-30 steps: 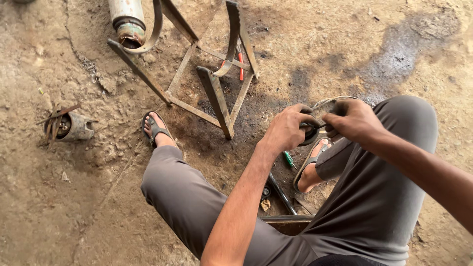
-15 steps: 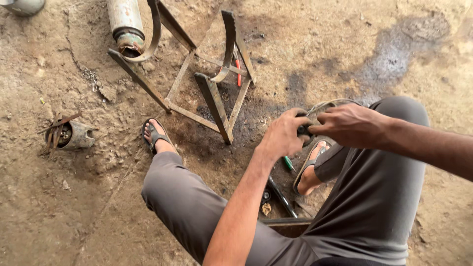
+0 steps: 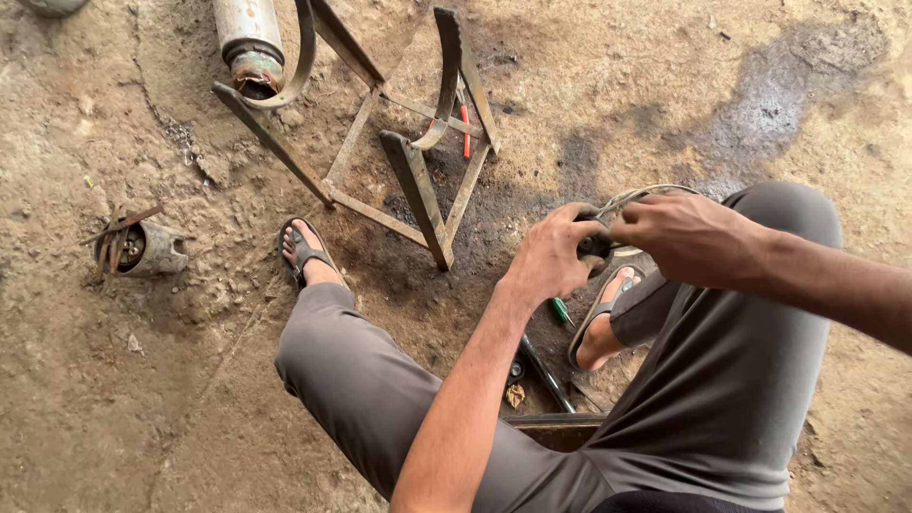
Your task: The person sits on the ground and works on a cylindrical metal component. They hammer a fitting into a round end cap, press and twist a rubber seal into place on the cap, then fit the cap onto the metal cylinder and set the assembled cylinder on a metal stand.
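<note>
Left hand [image 3: 549, 255]: clenched around small dark part [image 3: 596, 245].
Right hand [image 3: 686, 236]: grasping same part and wire loop [image 3: 638, 196].
Beyond: metal frame [image 3: 418, 185] on dirt floor [image 3: 142, 380].

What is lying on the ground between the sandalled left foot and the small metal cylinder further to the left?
In the head view, only bare dirt with small stones lies between the sandalled left foot and the small metal cylinder.

The ground [image 3: 114, 399] is rough, dusty dirt with dark oily stains, the angle-iron frame [image 3: 413, 185] and cylinder [image 3: 249, 43] are dull rusted metal, the trousers [image 3: 380, 380] are matt grey cloth, and the ring [image 3: 632, 201] in both hands looks like thin worn metal.
</note>
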